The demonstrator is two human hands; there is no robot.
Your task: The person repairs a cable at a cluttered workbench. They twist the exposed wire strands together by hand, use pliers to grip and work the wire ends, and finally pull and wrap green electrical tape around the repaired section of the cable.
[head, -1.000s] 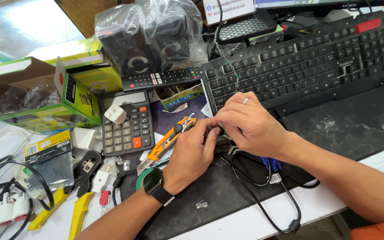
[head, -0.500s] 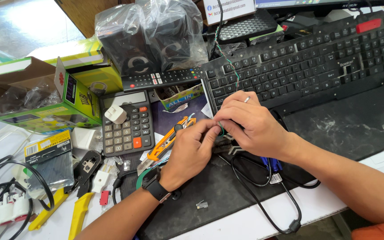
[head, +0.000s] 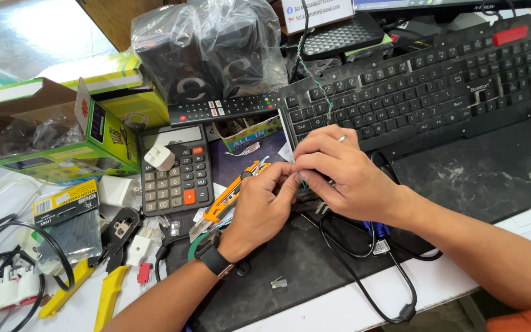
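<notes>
Hands [head: 305, 184] barely shifted, pinching wire [head: 313, 86] above cluttered black mat [head: 474, 172].

A black keyboard [head: 425, 92] carries one red key at its corner. The calculator [head: 175, 169] is dark grey with a single orange key. The utility knife [head: 232, 195] is orange and black, the crimping tool [head: 93, 270] has yellow handles, the cardboard box [head: 62, 135] is green and yellow, and the wristwatch [head: 214, 260] is black with a green band.

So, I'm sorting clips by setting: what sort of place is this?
Probably an electronics or network-cable repair bench: a crimping tool, loose plug, keyboard, and both hands working thin wires.
</notes>
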